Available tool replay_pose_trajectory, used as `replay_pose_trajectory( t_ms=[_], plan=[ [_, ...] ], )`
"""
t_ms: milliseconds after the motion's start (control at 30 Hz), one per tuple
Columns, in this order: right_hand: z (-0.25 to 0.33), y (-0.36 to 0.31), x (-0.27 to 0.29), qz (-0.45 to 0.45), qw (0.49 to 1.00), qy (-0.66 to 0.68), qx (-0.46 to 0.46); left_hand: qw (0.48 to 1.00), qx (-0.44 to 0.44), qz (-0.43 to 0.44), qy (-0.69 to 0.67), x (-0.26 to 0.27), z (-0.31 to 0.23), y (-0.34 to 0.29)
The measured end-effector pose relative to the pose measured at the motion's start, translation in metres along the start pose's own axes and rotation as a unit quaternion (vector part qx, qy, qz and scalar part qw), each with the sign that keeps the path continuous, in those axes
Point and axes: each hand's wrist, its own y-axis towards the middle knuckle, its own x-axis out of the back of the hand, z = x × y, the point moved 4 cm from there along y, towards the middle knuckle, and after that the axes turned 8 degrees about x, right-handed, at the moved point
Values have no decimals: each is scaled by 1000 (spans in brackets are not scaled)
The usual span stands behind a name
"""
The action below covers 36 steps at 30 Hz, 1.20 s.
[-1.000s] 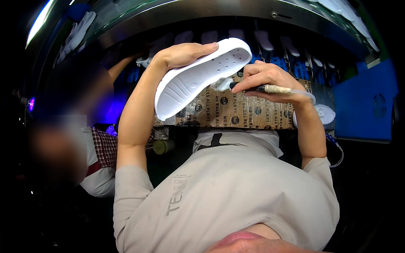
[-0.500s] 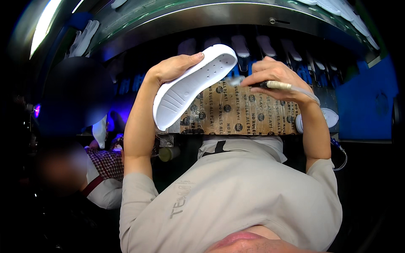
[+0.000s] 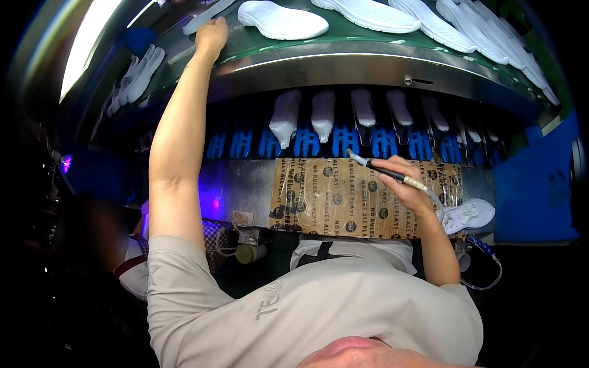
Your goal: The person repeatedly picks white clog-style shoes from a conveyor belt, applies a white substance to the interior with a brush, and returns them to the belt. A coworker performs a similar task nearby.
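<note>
Left hand [image 3: 211, 32] upper left of frame, fingers curled, resting on the green conveyor belt [image 3: 368, 37] beside a white foam shoe sole [image 3: 281, 19]; holding nothing visible. Right hand [image 3: 408, 184] centre-right, closed around a slim black-handled brush tool [image 3: 383, 170].

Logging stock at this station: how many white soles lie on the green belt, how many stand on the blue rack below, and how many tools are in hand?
White soles on the green belt, as far as the view shows: 6
White soles on the blue rack, clearly visible: 5
Pen-like tool in the right hand: 1
Total: 12
</note>
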Motion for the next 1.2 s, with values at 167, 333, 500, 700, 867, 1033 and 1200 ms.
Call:
replay_pose_trajectory(
  t_ms=[167, 333, 500, 700, 867, 1033, 1200],
  plan=[
    [-66, -31, -25, -8, 996, -15, -84, 954, 52, 36, 293, -27, 52, 68],
    [-120, -59, -56, -10, 996, -7, -90, 908, 45, 40, 414, -27, 123, 169],
    [-125, -65, -59, -32, 997, -23, -68, 898, 50, 39, 435, -30, 146, 211],
    [-130, -68, -59, -48, 996, -25, -70, 940, 11, -15, 339, -12, 140, 204],
    [-128, -62, -59, -41, 997, -7, -69, 935, 55, -56, 345, 26, 114, 123],
    [-126, -58, -58, -61, 995, -12, -79, 974, 59, -41, 214, 67, 68, -3],
    [-117, -54, -50, -72, 994, 36, -80, 936, 66, -107, -327, 104, 85, -128]
  ],
)
